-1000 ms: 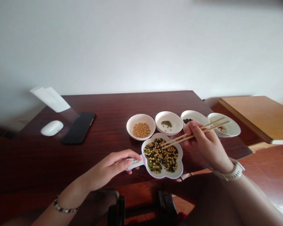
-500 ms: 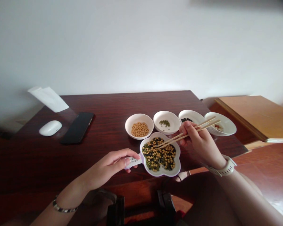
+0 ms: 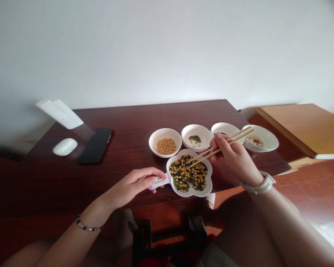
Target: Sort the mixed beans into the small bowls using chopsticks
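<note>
The flower-shaped dish, just right of and nearer than the soybean bowl, looked light, rigid and best held by its handle, where the left hand was clamped, while the right hand pinched chopsticks over mixed beans.

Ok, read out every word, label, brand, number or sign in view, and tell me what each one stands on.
Label on the handle of the flower-shaped dish, held by the left hand: dark printed characters, too small and blurred to read.
Nothing else: no lettering can be made out on the phone or the pale wristband.
</note>
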The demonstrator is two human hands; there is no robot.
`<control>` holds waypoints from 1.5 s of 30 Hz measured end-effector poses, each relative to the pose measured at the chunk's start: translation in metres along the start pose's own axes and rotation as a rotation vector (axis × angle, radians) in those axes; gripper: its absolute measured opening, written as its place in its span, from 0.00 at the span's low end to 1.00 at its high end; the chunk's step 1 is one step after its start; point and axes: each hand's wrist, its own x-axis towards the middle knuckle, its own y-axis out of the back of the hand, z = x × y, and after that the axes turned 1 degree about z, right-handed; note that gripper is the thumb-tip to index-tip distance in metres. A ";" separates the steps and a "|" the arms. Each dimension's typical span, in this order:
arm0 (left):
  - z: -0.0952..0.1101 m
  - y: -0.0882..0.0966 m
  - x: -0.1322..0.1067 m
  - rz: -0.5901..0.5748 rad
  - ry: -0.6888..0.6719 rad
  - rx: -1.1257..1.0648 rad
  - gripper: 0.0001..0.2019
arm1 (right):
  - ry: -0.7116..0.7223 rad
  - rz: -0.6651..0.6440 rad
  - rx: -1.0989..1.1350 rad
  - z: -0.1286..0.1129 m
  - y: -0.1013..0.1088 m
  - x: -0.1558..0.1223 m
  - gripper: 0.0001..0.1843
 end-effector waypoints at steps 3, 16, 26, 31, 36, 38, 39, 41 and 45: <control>0.000 0.001 0.000 -0.018 0.005 -0.015 0.14 | -0.003 0.028 -0.001 0.004 -0.003 0.003 0.27; -0.004 0.003 0.000 0.020 0.010 0.130 0.17 | 0.037 0.041 -0.035 -0.011 0.002 -0.004 0.27; 0.003 0.004 0.004 -0.028 0.018 0.021 0.13 | 0.098 0.063 -0.104 -0.007 -0.002 -0.004 0.28; 0.002 0.004 0.003 -0.033 0.003 0.033 0.14 | 0.117 0.090 -0.120 -0.008 0.005 -0.003 0.27; 0.000 0.004 0.003 -0.029 0.015 0.032 0.14 | 0.090 0.077 -0.168 -0.008 0.008 -0.002 0.28; 0.000 0.004 0.003 -0.026 0.014 0.030 0.14 | 0.106 0.078 -0.195 -0.006 0.008 -0.001 0.28; 0.000 0.004 0.004 -0.025 0.010 0.029 0.14 | 0.120 0.079 -0.210 -0.005 0.009 -0.001 0.28; 0.000 0.004 0.004 -0.023 0.000 0.024 0.14 | 0.151 0.088 -0.238 -0.005 0.009 -0.001 0.28; -0.001 0.003 0.004 -0.016 0.003 0.016 0.13 | 0.185 0.117 -0.244 -0.008 0.009 -0.004 0.27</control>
